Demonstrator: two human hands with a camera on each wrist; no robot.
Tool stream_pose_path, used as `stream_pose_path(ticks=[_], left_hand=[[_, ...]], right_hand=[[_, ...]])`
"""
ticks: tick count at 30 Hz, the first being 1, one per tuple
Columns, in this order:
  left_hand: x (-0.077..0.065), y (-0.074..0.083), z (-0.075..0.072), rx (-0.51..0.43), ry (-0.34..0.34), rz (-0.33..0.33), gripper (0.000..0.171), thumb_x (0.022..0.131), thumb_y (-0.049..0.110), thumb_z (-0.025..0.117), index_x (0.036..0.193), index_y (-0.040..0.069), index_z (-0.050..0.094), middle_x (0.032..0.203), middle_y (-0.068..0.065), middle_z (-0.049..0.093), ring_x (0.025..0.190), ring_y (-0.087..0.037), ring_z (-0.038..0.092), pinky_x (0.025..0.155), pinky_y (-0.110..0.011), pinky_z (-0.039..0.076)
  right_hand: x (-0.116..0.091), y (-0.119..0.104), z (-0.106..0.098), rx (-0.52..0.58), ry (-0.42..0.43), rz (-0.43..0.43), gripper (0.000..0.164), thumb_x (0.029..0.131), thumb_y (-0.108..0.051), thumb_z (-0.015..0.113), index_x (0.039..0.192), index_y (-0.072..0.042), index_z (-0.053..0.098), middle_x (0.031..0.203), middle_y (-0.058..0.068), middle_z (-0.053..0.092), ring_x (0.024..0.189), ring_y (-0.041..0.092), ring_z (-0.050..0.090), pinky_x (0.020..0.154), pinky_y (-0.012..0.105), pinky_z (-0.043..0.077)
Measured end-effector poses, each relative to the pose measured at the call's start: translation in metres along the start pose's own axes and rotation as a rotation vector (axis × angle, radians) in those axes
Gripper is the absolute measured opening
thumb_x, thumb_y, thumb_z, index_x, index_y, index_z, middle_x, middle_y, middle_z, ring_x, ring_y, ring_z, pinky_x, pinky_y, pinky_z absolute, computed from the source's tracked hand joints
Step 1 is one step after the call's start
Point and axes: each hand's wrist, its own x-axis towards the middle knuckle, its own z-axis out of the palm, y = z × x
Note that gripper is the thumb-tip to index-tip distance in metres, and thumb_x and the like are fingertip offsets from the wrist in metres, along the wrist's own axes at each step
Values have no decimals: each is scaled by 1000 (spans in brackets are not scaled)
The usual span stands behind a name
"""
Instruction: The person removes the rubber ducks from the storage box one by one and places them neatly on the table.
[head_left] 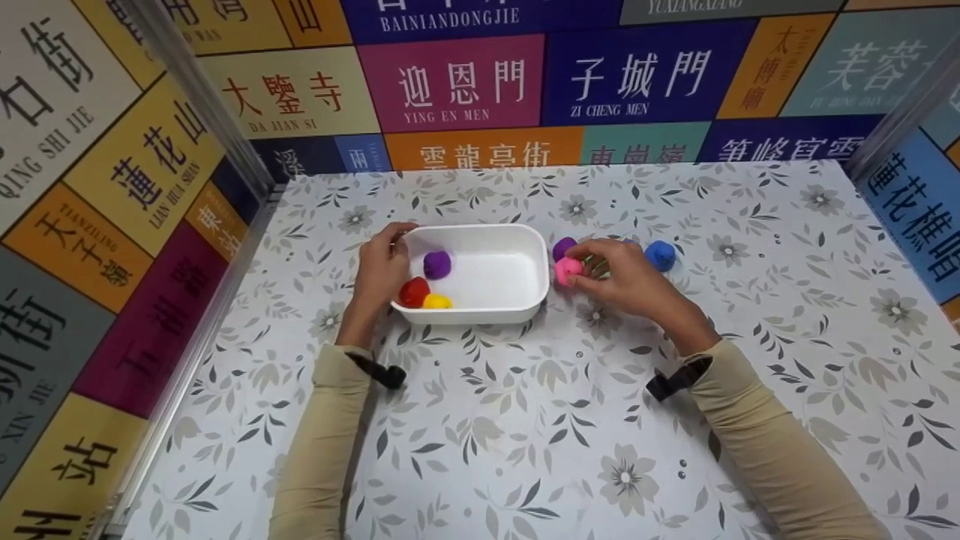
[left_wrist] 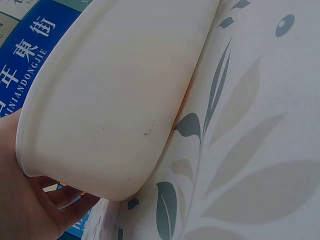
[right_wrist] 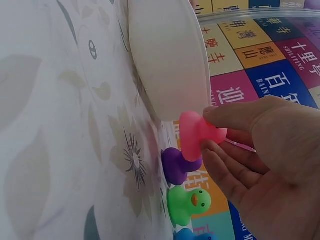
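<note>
My left hand (head_left: 381, 266) grips the left end of a white plastic box (head_left: 495, 316), its fingers around the corner in the left wrist view. Inside the box, toward the left, are a purple duck (head_left: 437, 264), a red one (head_left: 414, 292) and a yellow one (head_left: 437, 301). Just right of the box, my right hand (head_left: 626, 277) pinches a pink rubber duck (right_wrist: 195, 134) between thumb and fingers. Close behind it stand a second purple duck (right_wrist: 176, 166) and a green duck (right_wrist: 187, 205). The hand mostly hides the green one in the head view.
A blue duck (head_left: 660, 256) stands to the right, beyond the right hand. Flower-patterned white covering (head_left: 480, 450) spreads over the table. Panels with large lettering (head_left: 450, 82) rise along the back and both sides.
</note>
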Motion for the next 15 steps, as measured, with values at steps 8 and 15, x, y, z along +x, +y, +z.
stream_pose_path(ticks=[8,15], left_hand=[[-1,2,0,-5,-14,-28,39,109,9,46,138,18,71,131,-8,74,106,-24,63,100,-42,51],[0,0,0,-11,-9,-18,40,108,9,46,138,18,72,128,-9,74,101,-25,61,94,-39,50]], right_hand=[[1,7,3,-3,-79,73,43,96,-14,81,137,-6,71,123,15,76,108,33,73,95,50,60],[3,10,5,-5,-103,123,40,97,-17,81,135,-9,72,122,14,75,110,33,73,98,51,60]])
